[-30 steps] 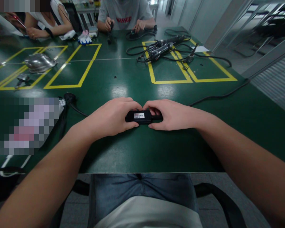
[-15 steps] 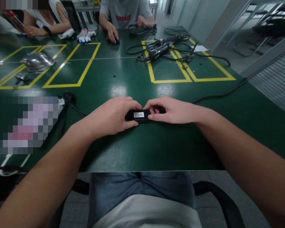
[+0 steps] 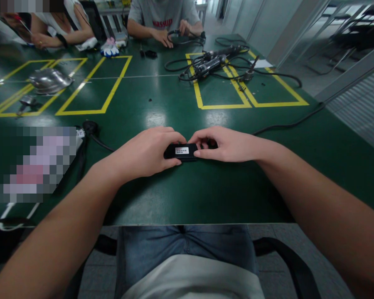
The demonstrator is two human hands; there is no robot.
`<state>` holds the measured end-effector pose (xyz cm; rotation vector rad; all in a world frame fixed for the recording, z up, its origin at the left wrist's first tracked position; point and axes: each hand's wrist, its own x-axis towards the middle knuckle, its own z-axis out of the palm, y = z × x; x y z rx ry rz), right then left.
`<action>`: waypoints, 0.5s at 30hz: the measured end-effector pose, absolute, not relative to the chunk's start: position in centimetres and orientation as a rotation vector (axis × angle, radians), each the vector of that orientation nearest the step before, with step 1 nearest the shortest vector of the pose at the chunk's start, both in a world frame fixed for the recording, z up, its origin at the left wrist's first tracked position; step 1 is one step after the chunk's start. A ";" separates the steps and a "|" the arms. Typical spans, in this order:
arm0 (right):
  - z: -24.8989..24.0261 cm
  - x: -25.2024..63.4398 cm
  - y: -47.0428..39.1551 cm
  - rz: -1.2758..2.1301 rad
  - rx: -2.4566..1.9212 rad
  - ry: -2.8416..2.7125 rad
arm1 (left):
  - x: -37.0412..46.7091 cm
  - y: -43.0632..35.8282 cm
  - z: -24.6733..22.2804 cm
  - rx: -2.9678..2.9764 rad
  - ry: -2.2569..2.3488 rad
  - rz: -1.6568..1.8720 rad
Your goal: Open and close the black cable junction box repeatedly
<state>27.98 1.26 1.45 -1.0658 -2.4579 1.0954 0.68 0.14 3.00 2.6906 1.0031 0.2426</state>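
A small black box-shaped device with a white printed label on top rests on the green table in front of me. Its left end is gripped by my left hand, thumb on the near side and fingers on the far side. My right hand pinches the right end between thumb and index finger, the other fingers curled in. A black cable runs up to my left forearm, and another black cable comes in behind my right wrist. What kind of device it is I cannot make out.
A blurred-out slab-like thing with a white cord lies at the left. Yellow tape frames mark the far table, with a shiny metal part left and cabled black tools right. Co-workers sit across, one's hand on the table.
Across the table, the co-worker's hand has left a small dark object and moved right towards the other hand and its cable. My own hands and the device have stayed put.
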 end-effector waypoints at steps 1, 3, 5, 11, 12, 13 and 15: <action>1.5 28.0 1.2 1.091 -1.067 -2.461 | 0.7 0.1 3.0 2.691 1.002 0.242; 1.5 27.9 1.2 1.082 -1.067 -2.462 | 0.7 0.2 3.0 2.688 1.003 0.242; 1.6 27.9 1.1 1.074 -1.070 -2.462 | 0.7 0.2 3.0 2.682 1.007 0.247; 1.8 27.8 1.0 1.061 -1.093 -2.462 | 0.8 0.2 3.0 2.677 1.003 0.234; 1.8 27.8 1.0 1.064 -1.096 -2.461 | 0.8 0.1 3.0 2.676 1.004 0.235; 1.8 27.7 1.0 1.067 -1.099 -2.458 | 0.8 0.1 3.0 2.675 1.004 0.237; 1.8 27.7 1.0 1.070 -1.106 -2.450 | 0.8 0.1 3.0 2.674 1.006 0.240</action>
